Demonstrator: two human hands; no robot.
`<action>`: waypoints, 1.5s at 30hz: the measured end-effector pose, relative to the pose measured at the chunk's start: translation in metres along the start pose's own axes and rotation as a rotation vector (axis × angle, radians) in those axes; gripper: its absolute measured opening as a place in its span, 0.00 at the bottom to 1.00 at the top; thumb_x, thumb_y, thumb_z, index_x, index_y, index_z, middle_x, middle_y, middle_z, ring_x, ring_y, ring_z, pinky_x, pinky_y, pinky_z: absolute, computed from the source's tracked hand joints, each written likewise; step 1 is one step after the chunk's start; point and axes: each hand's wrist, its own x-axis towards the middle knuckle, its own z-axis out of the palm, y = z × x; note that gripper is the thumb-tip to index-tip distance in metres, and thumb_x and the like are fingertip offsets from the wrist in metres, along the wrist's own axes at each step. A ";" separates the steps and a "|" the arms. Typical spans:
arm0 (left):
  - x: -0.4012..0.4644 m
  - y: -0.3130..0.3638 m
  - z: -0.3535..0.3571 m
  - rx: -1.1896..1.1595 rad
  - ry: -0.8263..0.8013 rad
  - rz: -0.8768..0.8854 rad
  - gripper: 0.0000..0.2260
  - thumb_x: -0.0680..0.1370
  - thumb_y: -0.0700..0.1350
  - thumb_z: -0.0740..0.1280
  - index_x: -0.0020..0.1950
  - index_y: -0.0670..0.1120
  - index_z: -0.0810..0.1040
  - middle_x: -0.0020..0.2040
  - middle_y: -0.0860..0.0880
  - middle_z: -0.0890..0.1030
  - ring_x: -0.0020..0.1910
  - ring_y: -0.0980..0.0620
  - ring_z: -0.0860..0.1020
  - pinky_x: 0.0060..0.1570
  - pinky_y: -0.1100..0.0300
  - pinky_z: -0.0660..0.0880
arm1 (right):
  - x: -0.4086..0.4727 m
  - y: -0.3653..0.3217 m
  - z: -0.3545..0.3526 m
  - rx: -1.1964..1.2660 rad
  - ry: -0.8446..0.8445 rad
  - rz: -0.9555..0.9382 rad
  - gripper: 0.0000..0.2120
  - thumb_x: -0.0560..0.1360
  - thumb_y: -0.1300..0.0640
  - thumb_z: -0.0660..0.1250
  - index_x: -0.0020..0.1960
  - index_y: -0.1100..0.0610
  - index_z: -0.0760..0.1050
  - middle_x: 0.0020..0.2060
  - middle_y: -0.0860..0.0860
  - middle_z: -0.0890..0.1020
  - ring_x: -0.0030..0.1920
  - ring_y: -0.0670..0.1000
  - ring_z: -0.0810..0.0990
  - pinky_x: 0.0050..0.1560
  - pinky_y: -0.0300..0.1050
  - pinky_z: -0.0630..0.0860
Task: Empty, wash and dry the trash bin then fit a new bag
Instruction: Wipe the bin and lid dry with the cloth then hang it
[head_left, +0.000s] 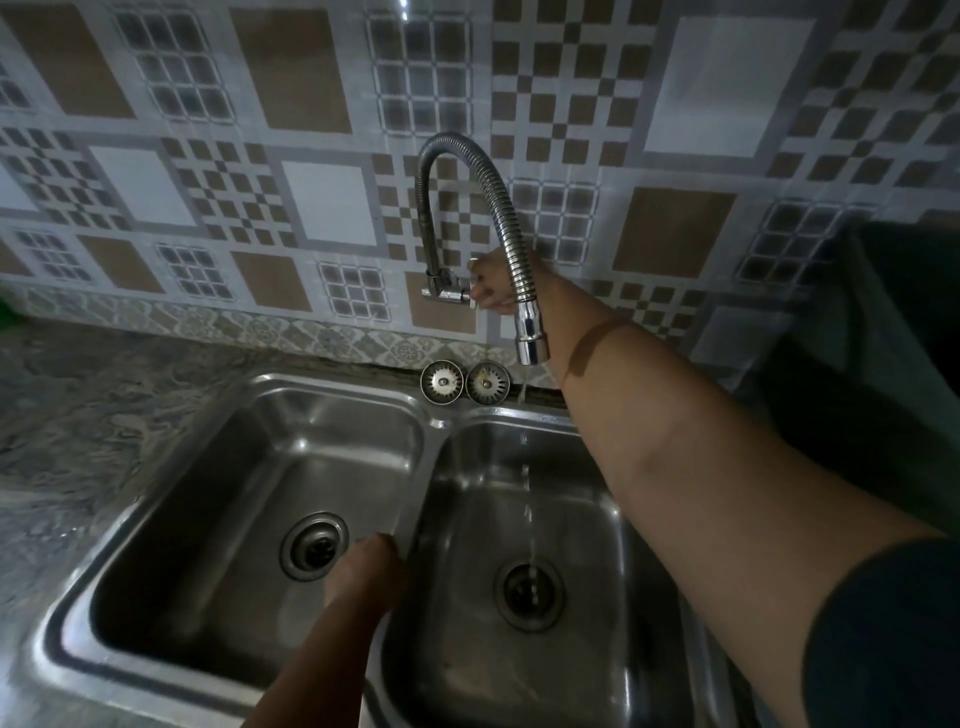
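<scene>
The right hand (491, 288) is stretched out to the wall, fingers curled round the tap handle (471, 283) at the base of the tap (470, 208). The left hand (366, 571) sits low on the divider between the two basins; I can't tell from here whether its fingers are clenched or just resting, though it holds nothing I can see.

A thin broken stream of water (529, 509) drops from the spout into the right basin (597, 519), straight at the drain. The left basin (234, 493) stands alongside, and two strainers (464, 382) lean side by side on the back ledge of the sink. Grey stone desk (78, 415) runs off to the left, patterned tiles (311, 104) behind.

Now, the bin. A dark green shape (904, 364) stands at the right edge, beyond the right forearm and well apart from both hands; it may be the trash bin, but I can't say so for sure. No bag in sight.

My read: the washing stage. Whether the bin is emptied I can't judge; drying and a new bag look to remain.
</scene>
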 end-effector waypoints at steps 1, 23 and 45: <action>-0.001 0.001 0.000 0.012 0.008 0.007 0.18 0.76 0.51 0.62 0.62 0.47 0.81 0.61 0.44 0.83 0.60 0.42 0.82 0.56 0.50 0.79 | 0.002 0.003 0.000 0.012 -0.025 0.008 0.07 0.82 0.56 0.63 0.54 0.59 0.76 0.47 0.58 0.81 0.38 0.54 0.80 0.31 0.45 0.75; -0.064 0.022 -0.024 0.104 -0.043 0.241 0.17 0.79 0.54 0.64 0.65 0.49 0.79 0.61 0.46 0.82 0.60 0.44 0.81 0.59 0.48 0.78 | -0.223 0.060 -0.037 -0.224 0.181 0.129 0.14 0.79 0.49 0.68 0.50 0.60 0.82 0.44 0.55 0.82 0.45 0.56 0.81 0.45 0.47 0.80; -0.386 0.293 -0.185 -0.148 0.341 1.378 0.15 0.79 0.47 0.63 0.63 0.47 0.80 0.60 0.46 0.83 0.52 0.46 0.82 0.54 0.48 0.81 | -0.630 -0.039 -0.279 -0.503 1.183 0.248 0.13 0.79 0.46 0.66 0.53 0.54 0.82 0.50 0.56 0.85 0.53 0.60 0.83 0.51 0.48 0.78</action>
